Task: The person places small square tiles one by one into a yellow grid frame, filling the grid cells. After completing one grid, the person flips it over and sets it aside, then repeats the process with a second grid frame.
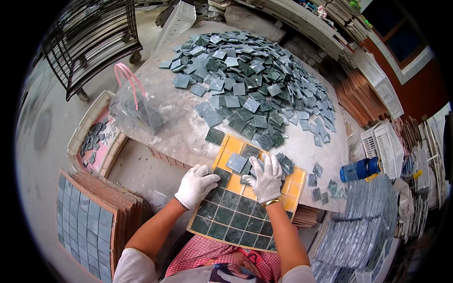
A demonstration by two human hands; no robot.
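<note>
Green tiles point(234, 162) lay on the yellow grid tray point(291, 182); the left hand point(196, 185) rested flat and released on it, the right hand point(267, 178) pressed open over loose tiles.

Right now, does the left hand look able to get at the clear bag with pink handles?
Probably yes. The left hand rests on the yellow grid tray, and the bag sits up-left on the same table with only bare surface between them.

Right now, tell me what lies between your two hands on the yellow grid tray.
Head view: one dark green tile in the tray, between left hand and right hand.
</note>
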